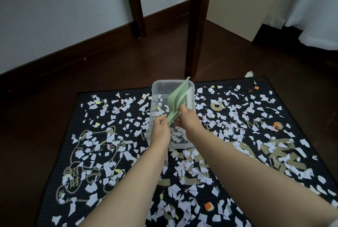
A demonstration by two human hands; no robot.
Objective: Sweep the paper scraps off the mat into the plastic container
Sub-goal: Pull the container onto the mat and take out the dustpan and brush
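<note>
Scraps (pixel 90 188) surround the container (pixel 155 87) on the mat (pixel 201 84); over it, left hand (pixel 161 128) pinches the dustpan (pixel 176 96) handle, right hand (pixel 185 118) grips the brush (pixel 190 96), both pointing away.

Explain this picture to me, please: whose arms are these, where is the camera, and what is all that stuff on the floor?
There is no machine here. These are a person's two bare arms, filmed by one wide-angle camera worn on their head and looking down. A black mat on a dark wood floor is strewn with torn paper scraps, mostly white. A clear plastic container stands on the mat. Over it, the left hand grips the handle of a green dustpan, and the right hand seems to hold a brush with white bristles right beside the dustpan. Behind them stand dark wooden legs of some furniture.
</note>
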